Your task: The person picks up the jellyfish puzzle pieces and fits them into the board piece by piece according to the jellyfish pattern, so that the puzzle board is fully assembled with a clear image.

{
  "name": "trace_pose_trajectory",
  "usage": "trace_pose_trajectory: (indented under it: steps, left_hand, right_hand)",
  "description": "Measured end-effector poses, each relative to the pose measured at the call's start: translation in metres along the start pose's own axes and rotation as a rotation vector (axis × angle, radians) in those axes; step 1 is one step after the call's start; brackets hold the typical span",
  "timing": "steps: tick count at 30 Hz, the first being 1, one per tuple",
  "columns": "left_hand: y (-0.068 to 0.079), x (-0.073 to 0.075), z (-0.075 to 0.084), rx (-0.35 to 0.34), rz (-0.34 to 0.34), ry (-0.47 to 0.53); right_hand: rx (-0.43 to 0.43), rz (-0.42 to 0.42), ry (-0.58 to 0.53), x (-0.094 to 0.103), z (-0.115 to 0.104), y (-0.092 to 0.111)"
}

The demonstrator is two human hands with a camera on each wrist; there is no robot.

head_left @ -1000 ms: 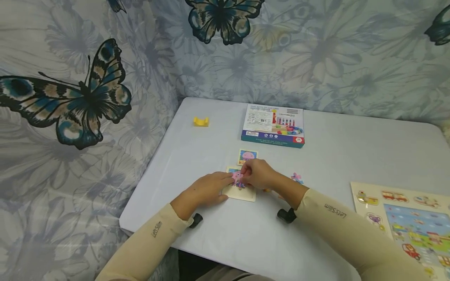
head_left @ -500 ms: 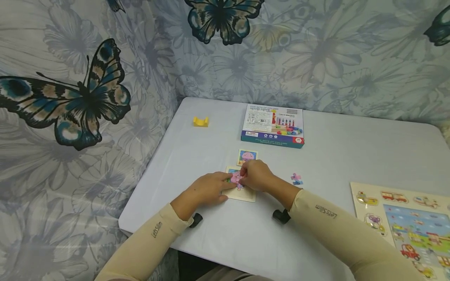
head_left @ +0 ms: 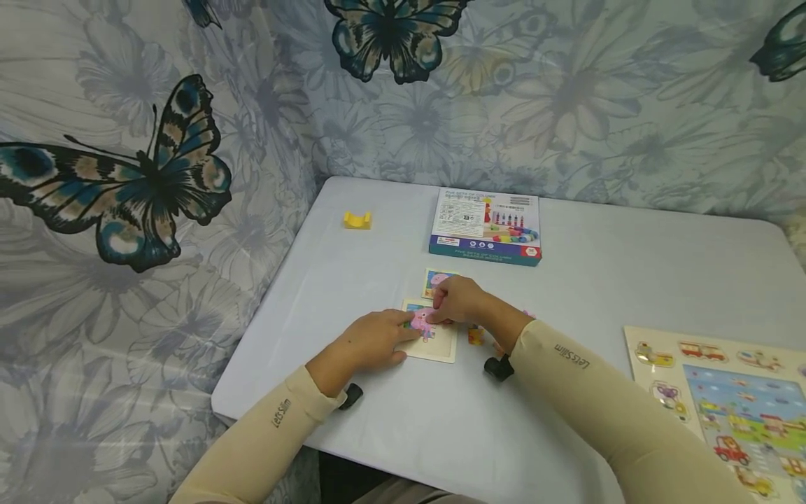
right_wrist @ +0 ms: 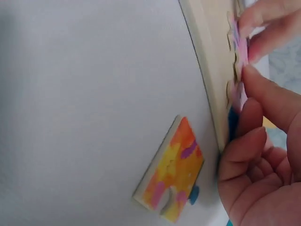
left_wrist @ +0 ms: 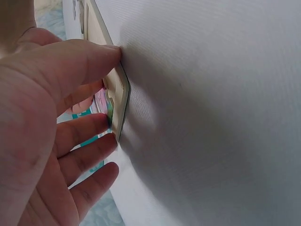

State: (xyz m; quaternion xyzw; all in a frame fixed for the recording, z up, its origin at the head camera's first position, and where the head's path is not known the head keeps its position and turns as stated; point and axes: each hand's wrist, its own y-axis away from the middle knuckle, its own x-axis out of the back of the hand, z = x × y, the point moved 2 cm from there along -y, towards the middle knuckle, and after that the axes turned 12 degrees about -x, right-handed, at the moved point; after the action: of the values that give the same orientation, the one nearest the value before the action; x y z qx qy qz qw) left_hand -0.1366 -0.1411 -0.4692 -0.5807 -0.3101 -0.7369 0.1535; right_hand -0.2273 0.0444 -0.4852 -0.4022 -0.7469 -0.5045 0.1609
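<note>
A small wooden jigsaw tray (head_left: 443, 352) lies on the white table, partly filled with pink pig-picture pieces (head_left: 420, 323). My left hand (head_left: 371, 339) rests on its left side, fingers extended over the picture; in the left wrist view the thumb (left_wrist: 106, 56) touches the tray's rim. My right hand (head_left: 462, 299) pinches a puzzle piece (right_wrist: 233, 120) at the picture's right side, thumb and curled index finger at it, the piece mostly hidden. An orange-yellow puzzle piece (right_wrist: 174, 167) lies loose beside the tray, under the right forearm in the head view.
Just behind the tray lies a small picture card (head_left: 434, 280). Farther back are a boxed toy set (head_left: 485, 227) and a yellow curved block (head_left: 357, 221). A large picture board (head_left: 661, 336) sits at the right. Patterned cloth walls (head_left: 535, 105) stand behind.
My right hand has shifted slightly up and left at the puzzle, its forearm now covering most of the loose pink-blue piece. The orange piece shows again. The left hand stays nearly still.
</note>
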Motion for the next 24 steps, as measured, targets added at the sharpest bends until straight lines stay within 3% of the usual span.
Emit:
trace_pose_trajectory:
  steps: [4,15,20,24]
  left_hand:
    - [-0.001,-0.001,0.000,0.002,0.002,0.010]
    - [-0.002,-0.001,0.001,0.031,-0.027,-0.002]
    - [-0.005,0.000,0.002,0.035,-0.051,-0.014]
    - [-0.005,0.001,0.003,0.057,-0.072,0.008]
  right_hand:
    - [-0.030,-0.030,-0.030,0.001,0.002,-0.003]
    - [0.004,0.034,-0.016,-0.004,0.001,-0.002]
    - [0.113,0.029,-0.027,0.000,0.010,0.008]
    - [0.173,0.074,0.021,0.015,0.026,0.023]
